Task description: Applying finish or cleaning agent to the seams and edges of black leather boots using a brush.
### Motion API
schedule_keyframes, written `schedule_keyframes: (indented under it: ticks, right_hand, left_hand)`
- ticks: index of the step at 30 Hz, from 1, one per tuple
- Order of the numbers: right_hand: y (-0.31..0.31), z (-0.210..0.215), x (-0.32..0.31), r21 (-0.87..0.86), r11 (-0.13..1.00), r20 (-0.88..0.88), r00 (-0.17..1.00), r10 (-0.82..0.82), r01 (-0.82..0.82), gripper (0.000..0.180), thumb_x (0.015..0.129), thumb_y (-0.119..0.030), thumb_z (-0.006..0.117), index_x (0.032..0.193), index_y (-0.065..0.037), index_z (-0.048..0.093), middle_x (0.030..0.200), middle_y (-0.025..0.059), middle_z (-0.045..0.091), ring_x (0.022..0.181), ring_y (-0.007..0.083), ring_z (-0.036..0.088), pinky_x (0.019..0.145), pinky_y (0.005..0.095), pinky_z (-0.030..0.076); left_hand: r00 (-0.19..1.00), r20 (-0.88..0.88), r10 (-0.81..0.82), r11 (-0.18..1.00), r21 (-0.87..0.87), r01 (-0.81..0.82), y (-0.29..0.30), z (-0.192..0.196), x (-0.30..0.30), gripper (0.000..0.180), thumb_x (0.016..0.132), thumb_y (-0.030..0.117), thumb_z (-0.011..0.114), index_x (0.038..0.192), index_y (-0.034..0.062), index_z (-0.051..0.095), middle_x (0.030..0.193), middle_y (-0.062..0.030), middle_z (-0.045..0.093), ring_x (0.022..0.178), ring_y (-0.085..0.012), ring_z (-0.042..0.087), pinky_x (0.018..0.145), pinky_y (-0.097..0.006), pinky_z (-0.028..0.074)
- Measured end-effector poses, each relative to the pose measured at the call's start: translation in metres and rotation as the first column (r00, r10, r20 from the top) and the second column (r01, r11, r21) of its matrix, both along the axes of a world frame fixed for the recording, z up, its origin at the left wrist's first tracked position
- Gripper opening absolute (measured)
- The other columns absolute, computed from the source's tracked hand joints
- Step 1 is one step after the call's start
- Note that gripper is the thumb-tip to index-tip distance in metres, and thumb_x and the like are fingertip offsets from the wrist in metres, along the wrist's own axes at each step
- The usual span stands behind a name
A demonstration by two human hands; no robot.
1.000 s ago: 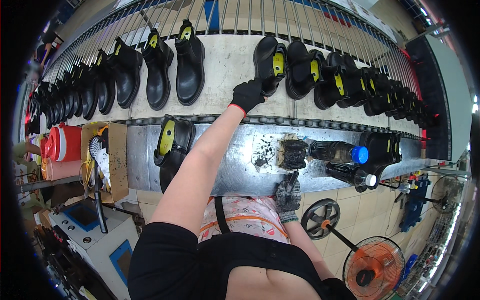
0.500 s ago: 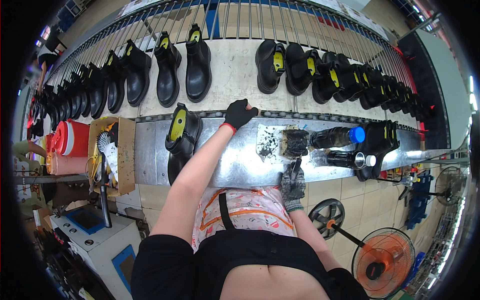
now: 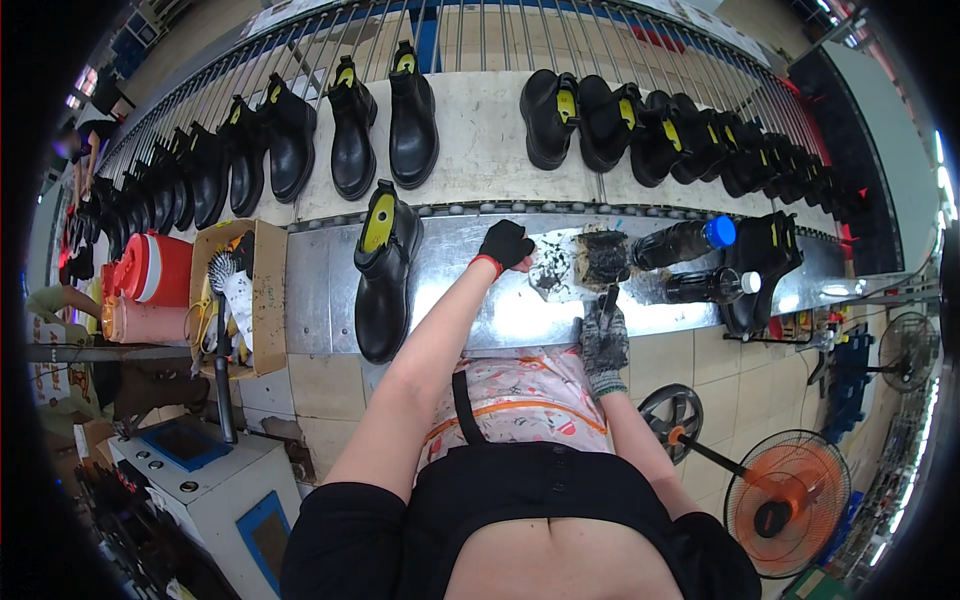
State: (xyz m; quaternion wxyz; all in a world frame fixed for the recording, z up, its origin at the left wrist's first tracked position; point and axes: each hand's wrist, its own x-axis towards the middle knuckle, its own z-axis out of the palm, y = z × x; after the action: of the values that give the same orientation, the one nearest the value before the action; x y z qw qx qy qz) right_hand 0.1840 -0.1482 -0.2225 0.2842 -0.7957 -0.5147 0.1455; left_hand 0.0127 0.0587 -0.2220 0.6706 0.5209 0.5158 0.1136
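Note:
My left hand (image 3: pixel 506 245), in a black fingerless glove with a red wristband, hovers at the left edge of a white sheet (image 3: pixel 549 262) smeared with black. Its fingers are curled in; whatever they may hold is hidden. My right hand (image 3: pixel 605 345), in a grey knit glove darkened with stains, is closed at the near edge of the metal worktop. A thin dark piece pokes out of it toward a black-coated pad (image 3: pixel 603 257); I cannot tell what it is. A black ankle boot (image 3: pixel 383 305) with a yellow insole stands left of my left forearm.
Rows of black boots (image 3: pixel 413 130) line the white conveyor (image 3: pixel 480 130) beyond a chain (image 3: pixel 470 210). Right of the pad lie two dark bottles, one blue-capped (image 3: pixel 680 243), one white-capped (image 3: pixel 710 286), then more boots (image 3: pixel 757 275). A cardboard box (image 3: pixel 268 300) stands left; a fan (image 3: pixel 787 505) lower right.
My left hand has come back from the conveyor edge toward me, to the stained sheet. My right hand stays near the worktop's edge. The whole view has shifted slightly.

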Motion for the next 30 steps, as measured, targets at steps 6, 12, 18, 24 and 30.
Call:
schedule_keyframes:
  ticks: [6, 12, 18, 24, 30]
  right_hand:
    - [-0.005, -0.001, 0.01, 0.005, 0.999, -0.25, 0.968, 0.035, -0.035, 0.031, 0.087, -0.019, 0.056, 0.111, 0.0, 0.052, 0.093, 0.0135, 0.059, 0.079, 0.0224, 0.059, 0.07, 0.0361, 0.048]
    - [-0.037, -0.001, 0.014, 0.038, 0.999, -0.343, 0.939, 0.015, -0.002, 0.05, 0.089, -0.001, 0.049, 0.136, -0.006, 0.032, 0.138, 0.014, 0.037, 0.132, 0.0229, 0.033, 0.098, 0.0304, 0.041]
    - [-0.005, 0.072, -0.029, -0.162, 0.949, -0.92, 0.308, -0.244, 0.269, 0.05, 0.092, -0.017, 0.054, 0.137, -0.014, 0.032, 0.088, 0.0073, 0.062, 0.058, 0.0072, 0.056, 0.043, 0.0215, 0.049]
    - [-0.017, 0.072, -0.033, -0.206, 0.936, -0.935, 0.225, -0.274, 0.285, 0.044, 0.094, -0.021, 0.05, 0.135, -0.013, 0.036, 0.084, 0.0063, 0.063, 0.055, 0.0073, 0.055, 0.044, 0.0209, 0.048]
    - [0.001, 0.101, -0.047, -0.262, 0.919, -0.949, 0.094, -0.301, 0.295, 0.04, 0.096, -0.02, 0.044, 0.134, -0.009, 0.035, 0.091, 0.0104, 0.064, 0.066, 0.014, 0.062, 0.053, 0.0243, 0.053]
  left_hand:
    - [0.984, 0.164, 0.071, 0.965, 0.239, -0.11, -0.014, 0.086, -0.051, 0.053, 0.087, 0.03, 0.06, 0.129, 0.0012, 0.044, 0.084, -0.0066, 0.064, 0.062, -0.0105, 0.061, 0.056, -0.021, 0.048]
    - [0.753, 0.529, 0.391, 0.494, 0.57, -0.657, 0.032, 0.161, -0.173, 0.024, 0.094, 0.021, 0.051, 0.095, -0.0003, 0.062, 0.087, -0.0102, 0.067, 0.073, -0.0135, 0.06, 0.071, -0.023, 0.047]
    - [0.865, 0.49, 0.108, 0.985, 0.065, -0.16, 0.064, 0.082, -0.205, 0.092, 0.087, 0.071, 0.01, 0.117, 0.0001, 0.06, 0.108, -0.0067, 0.065, 0.093, -0.0123, 0.055, 0.082, -0.024, 0.041]
    - [0.881, 0.463, 0.096, 0.961, 0.188, -0.203, 0.066, 0.072, -0.179, 0.083, 0.09, 0.068, 0.016, 0.059, 0.0024, 0.056, 0.058, -0.0112, 0.054, 0.078, -0.0237, 0.055, 0.084, -0.032, 0.041]
    - [0.618, 0.784, -0.061, 0.967, 0.2, -0.157, 0.057, 0.096, -0.176, 0.084, 0.086, 0.072, 0.012, 0.053, 0.0048, 0.05, 0.056, -0.0101, 0.05, 0.067, -0.0228, 0.048, 0.079, -0.031, 0.038]
